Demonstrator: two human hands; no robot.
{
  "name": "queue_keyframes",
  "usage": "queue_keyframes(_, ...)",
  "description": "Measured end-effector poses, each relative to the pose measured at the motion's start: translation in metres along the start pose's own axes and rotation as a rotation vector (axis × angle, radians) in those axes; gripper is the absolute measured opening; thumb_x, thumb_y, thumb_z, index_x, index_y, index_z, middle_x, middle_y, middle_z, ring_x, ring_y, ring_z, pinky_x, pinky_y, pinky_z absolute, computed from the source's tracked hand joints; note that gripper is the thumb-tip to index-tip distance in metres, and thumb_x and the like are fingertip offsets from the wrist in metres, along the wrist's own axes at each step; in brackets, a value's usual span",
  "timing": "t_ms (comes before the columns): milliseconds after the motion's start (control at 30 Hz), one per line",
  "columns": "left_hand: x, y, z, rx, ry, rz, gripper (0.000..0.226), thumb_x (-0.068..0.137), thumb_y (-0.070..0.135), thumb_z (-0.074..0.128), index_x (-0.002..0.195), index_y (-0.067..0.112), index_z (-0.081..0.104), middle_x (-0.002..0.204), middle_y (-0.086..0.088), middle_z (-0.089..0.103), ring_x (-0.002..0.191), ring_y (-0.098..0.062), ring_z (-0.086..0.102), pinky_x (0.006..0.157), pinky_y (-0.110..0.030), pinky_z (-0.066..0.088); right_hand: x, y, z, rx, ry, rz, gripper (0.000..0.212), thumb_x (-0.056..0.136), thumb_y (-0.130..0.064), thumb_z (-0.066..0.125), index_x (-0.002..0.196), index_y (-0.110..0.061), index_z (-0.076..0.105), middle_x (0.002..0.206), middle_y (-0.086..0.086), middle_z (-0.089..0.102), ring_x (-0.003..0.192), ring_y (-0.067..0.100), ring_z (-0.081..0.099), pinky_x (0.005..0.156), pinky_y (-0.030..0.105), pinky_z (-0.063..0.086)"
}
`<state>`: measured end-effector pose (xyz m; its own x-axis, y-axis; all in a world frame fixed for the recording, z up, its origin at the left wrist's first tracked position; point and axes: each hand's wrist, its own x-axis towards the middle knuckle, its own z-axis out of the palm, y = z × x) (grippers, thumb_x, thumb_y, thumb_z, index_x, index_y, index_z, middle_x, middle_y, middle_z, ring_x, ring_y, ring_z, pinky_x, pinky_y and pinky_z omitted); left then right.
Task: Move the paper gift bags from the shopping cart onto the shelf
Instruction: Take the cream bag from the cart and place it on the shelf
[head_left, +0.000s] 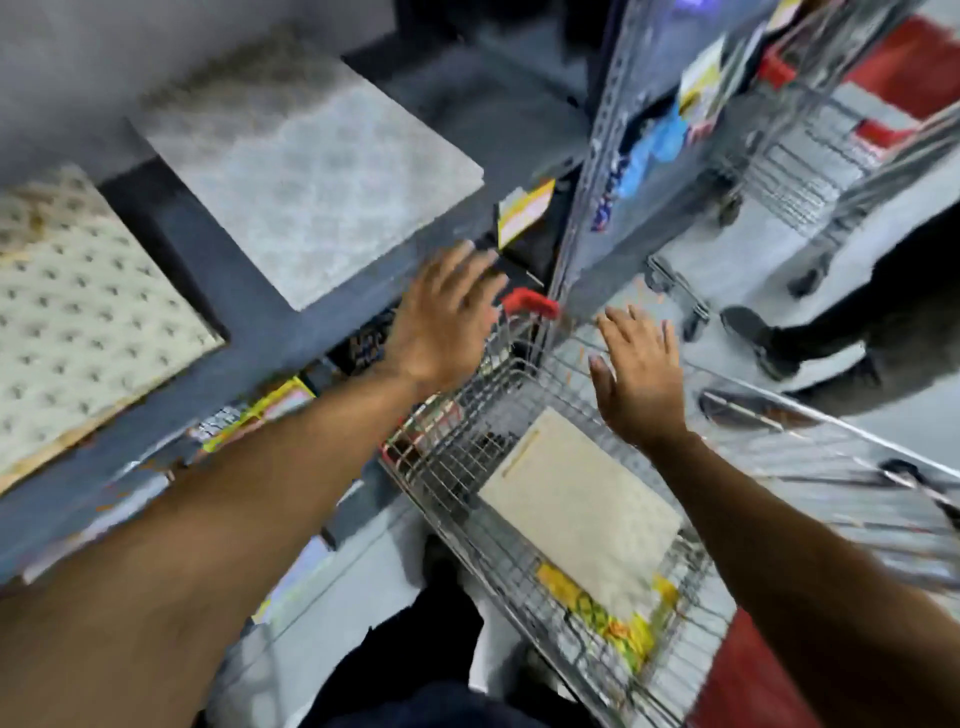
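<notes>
A pale beige paper gift bag (582, 501) lies flat in the wire shopping cart (457, 447), on top of a yellow-green patterned bag (613, 618). On the dark shelf (260, 322) at the left lie a grey patterned gift bag (311, 171) and a cream dotted gift bag (78, 322). My left hand (441, 322) hovers open between the shelf edge and the cart's front rim, holding nothing. Spread open and empty, my right hand (639, 374) hangs above the cart, just beyond the beige bag. The view is blurred.
A metal shelf upright (597, 171) with hanging goods stands right behind the cart. Another wire cart (800, 171) is at the upper right. A person's dark legs and shoes (810, 332) stand on the floor to the right. Yellow price tags (524, 210) hang on the shelf edges.
</notes>
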<state>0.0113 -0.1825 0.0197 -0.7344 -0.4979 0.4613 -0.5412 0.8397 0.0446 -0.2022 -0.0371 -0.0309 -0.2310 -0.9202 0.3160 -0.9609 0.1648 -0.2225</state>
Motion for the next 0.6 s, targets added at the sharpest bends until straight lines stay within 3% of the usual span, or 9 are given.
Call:
queue_keyframes(133, -0.027, 0.058, 0.052, -0.204, -0.247, -0.002, 0.034, 0.088, 0.025, 0.048, 0.107, 0.005, 0.069, 0.113, -0.016, 0.067, 0.105, -0.035, 0.062, 0.092, -0.043, 0.052, -0.074, 0.042, 0.016, 0.039, -0.090, 0.128, 0.037, 0.090, -0.025, 0.051, 0.122, -0.008, 0.059, 0.121, 0.018, 0.061, 0.110, 0.039, 0.056, 0.097, 0.044, 0.042)
queue_keyframes(233, -0.051, 0.093, 0.087, -0.269, -0.600, -0.231, 0.042, 0.095, 0.029, 0.034, 0.127, 0.009, 0.054, 0.131, -0.014, 0.053, 0.119, -0.036, 0.052, 0.098, -0.044, 0.045, -0.132, 0.062, 0.034, 0.138, -0.276, 0.468, 0.040, 0.086, -0.025, 0.054, 0.122, -0.007, 0.058, 0.119, 0.020, 0.061, 0.109, 0.041, 0.057, 0.092, 0.043, 0.046)
queue_keyframes(333, -0.073, 0.108, 0.123, -0.277, -0.896, -0.510, 0.043, 0.097, 0.020, 0.038, 0.137, 0.004, 0.041, 0.145, -0.020, 0.040, 0.126, -0.039, 0.045, 0.097, -0.043, 0.042, -0.177, 0.068, 0.055, 0.225, -0.497, 0.823, 0.054, 0.085, -0.020, 0.062, 0.132, 0.001, 0.047, 0.127, 0.028, 0.056, 0.118, 0.042, 0.052, 0.097, 0.044, 0.041)
queue_keyframes(433, -0.088, 0.108, 0.158, -0.293, -1.187, -0.705, 0.059, 0.096, 0.017, 0.043, 0.149, 0.003, 0.022, 0.153, -0.021, 0.030, 0.133, -0.039, 0.042, 0.099, -0.041, 0.044, -0.201, 0.074, 0.081, 0.308, -0.581, 1.051, 0.057, 0.087, -0.018, 0.062, 0.134, 0.008, 0.040, 0.127, 0.031, 0.055, 0.120, 0.042, 0.052, 0.097, 0.039, 0.040)
queue_keyframes(500, -0.097, 0.101, 0.176, -0.274, -1.287, -0.751, 0.061, 0.097, 0.017, 0.044, 0.150, 0.000, 0.020, 0.154, -0.021, 0.030, 0.135, -0.039, 0.041, 0.101, -0.039, 0.043, -0.209, 0.078, 0.098, 0.336, -0.577, 1.125, 0.047, 0.088, -0.019, 0.059, 0.128, 0.004, 0.049, 0.124, 0.029, 0.059, 0.117, 0.041, 0.056, 0.092, 0.038, 0.043)
queue_keyframes(600, -0.103, 0.092, 0.203, -0.221, -1.349, -0.738, 0.047, 0.096, 0.011, 0.042, 0.139, -0.007, 0.036, 0.143, -0.027, 0.042, 0.123, -0.040, 0.051, 0.093, -0.042, 0.048, -0.211, 0.082, 0.123, 0.362, -0.533, 1.227, 0.036, 0.089, -0.020, 0.055, 0.119, 0.001, 0.058, 0.124, 0.028, 0.061, 0.117, 0.042, 0.056, 0.088, 0.038, 0.046)
